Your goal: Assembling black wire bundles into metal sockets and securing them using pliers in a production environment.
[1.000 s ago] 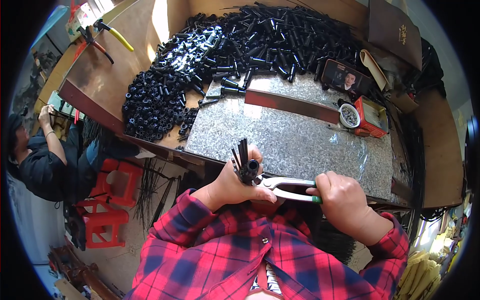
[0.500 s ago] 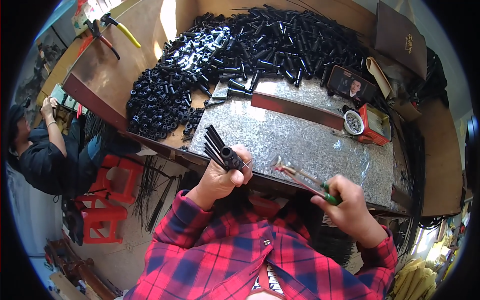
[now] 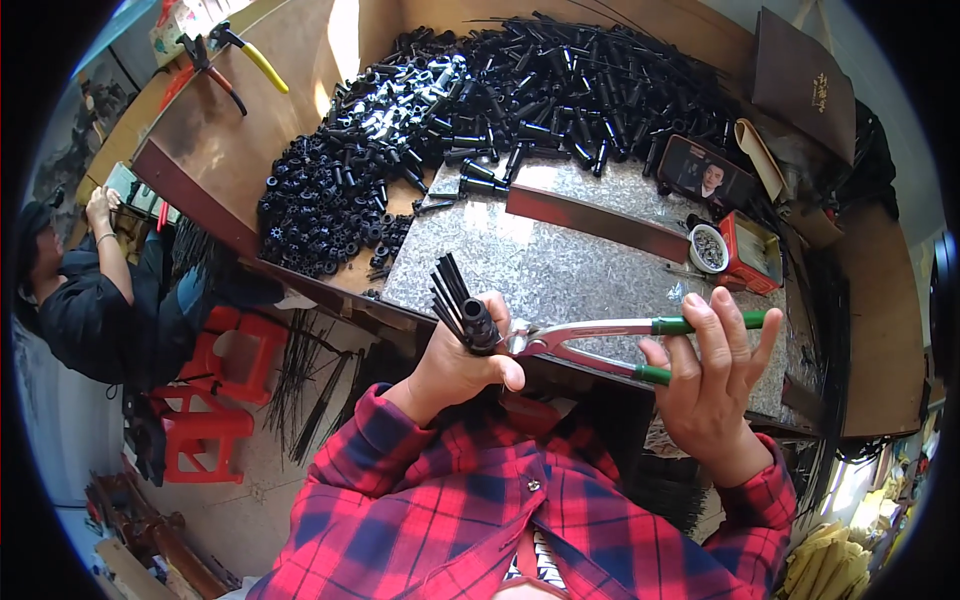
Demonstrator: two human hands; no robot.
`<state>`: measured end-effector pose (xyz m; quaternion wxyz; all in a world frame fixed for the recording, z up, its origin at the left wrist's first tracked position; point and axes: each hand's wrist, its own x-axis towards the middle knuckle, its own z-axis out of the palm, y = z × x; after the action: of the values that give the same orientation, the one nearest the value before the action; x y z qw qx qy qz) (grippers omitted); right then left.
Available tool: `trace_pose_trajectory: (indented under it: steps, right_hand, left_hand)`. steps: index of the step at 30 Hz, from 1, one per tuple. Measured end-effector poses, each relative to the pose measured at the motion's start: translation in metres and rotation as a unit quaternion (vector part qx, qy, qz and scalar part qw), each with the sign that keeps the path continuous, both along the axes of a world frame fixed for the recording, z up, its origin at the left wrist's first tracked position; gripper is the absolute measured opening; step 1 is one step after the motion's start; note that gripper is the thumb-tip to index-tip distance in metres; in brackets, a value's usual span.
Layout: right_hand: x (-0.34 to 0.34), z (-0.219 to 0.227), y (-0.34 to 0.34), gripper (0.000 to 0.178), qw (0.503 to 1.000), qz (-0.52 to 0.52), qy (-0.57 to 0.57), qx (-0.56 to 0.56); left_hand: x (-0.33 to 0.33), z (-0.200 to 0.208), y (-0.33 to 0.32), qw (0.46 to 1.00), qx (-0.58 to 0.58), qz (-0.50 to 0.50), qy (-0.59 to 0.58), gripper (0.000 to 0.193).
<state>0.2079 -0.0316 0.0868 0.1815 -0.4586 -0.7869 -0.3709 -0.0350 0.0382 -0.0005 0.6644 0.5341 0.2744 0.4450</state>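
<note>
In my left hand is a black tubular part with several thin black rods fanning up beside it. The fingers wrap round it, and the thumb points right. My right hand grips green-handled pincers with its fingers spread along the handles, which stand wide apart. The metal jaws touch or nearly touch the side of the black part by my left fingers. Whatever lies between the jaws is too small to make out.
Black tubular parts heap up at the back, small black pieces at left. A metal bar lies on the speckled slab. A white bowl, red box and phone stand right. Another person sits far left, near red stools.
The pincers have swung level and their handles have spread apart. Their jaws have come left against the black part. My right hand has risen slightly and its fingers have opened out.
</note>
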Motion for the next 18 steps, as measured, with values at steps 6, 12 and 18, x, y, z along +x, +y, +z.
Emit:
trace_pose_trajectory:
  steps: [6,12,18]
  right_hand:
    - [-0.001,0.000,-0.001,0.023,0.999,0.024,0.023,-0.030]
    - [-0.001,0.004,-0.005,0.027,0.999,0.046,0.009,-0.028]
    - [0.007,-0.001,-0.007,0.028,0.940,0.083,0.193,-0.270]
  left_hand:
    - [0.000,0.001,-0.002,1.000,0.005,0.016,0.016,0.046]
    - [0.001,-0.007,-0.005,0.999,-0.008,0.039,-0.002,0.049]
    - [-0.005,-0.008,-0.003,0.979,0.174,0.107,-0.018,0.063]
